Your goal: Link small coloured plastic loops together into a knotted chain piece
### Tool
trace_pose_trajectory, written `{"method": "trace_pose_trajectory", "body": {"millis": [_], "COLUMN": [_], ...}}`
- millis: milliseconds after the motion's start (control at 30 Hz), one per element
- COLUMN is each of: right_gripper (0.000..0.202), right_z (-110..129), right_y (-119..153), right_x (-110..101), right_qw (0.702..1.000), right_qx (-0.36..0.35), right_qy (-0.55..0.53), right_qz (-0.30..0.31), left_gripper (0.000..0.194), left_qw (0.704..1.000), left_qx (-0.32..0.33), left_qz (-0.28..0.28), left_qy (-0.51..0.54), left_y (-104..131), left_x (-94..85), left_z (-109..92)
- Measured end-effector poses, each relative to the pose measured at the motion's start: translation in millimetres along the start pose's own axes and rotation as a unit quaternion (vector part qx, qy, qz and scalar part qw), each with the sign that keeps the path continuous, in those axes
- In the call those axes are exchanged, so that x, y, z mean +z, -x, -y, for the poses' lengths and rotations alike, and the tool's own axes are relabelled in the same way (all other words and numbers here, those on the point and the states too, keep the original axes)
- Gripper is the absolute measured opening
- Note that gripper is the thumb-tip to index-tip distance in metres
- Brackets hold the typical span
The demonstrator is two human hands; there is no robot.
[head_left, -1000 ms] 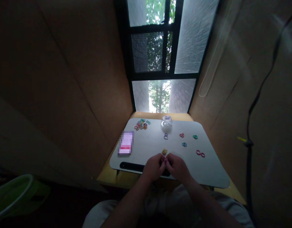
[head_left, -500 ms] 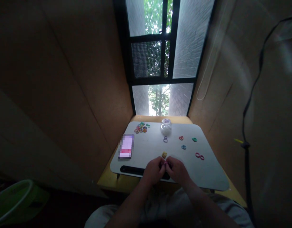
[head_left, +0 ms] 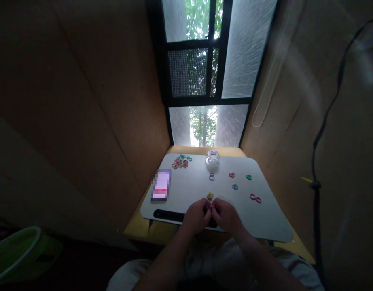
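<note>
left hand and right hand pinching a pink band, yellow clump just beyond, band pile (pretty colourful) far left

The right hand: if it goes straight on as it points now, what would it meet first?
The right hand would probably meet the small pink item, then the left hand; depth is unclear.
</note>
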State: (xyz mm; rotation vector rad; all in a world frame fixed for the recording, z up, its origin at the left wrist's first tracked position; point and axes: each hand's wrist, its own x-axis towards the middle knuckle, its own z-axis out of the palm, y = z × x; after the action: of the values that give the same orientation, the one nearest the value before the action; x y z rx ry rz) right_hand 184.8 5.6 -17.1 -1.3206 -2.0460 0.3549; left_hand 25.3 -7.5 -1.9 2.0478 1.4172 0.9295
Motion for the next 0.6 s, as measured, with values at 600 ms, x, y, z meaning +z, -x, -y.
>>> {"method": "trace_pose_trajectory", "body": {"millis": [600], "right_gripper": [0.014], "right_z": [1.8], "right_y": [0.0], "right_x": [-2.5], "right_qw": [1.000], "right_qx": [0.001], "right_qy": [0.000], "right_qz": [0.007], "left_gripper": [0.009], "left_qw": [1.000], "left_qx": [0.009], "left_qz": [-0.004], "left_qy": [-0.004], "left_y": [0.6], "left_x": [0.5], "left_z": [2.1]}}
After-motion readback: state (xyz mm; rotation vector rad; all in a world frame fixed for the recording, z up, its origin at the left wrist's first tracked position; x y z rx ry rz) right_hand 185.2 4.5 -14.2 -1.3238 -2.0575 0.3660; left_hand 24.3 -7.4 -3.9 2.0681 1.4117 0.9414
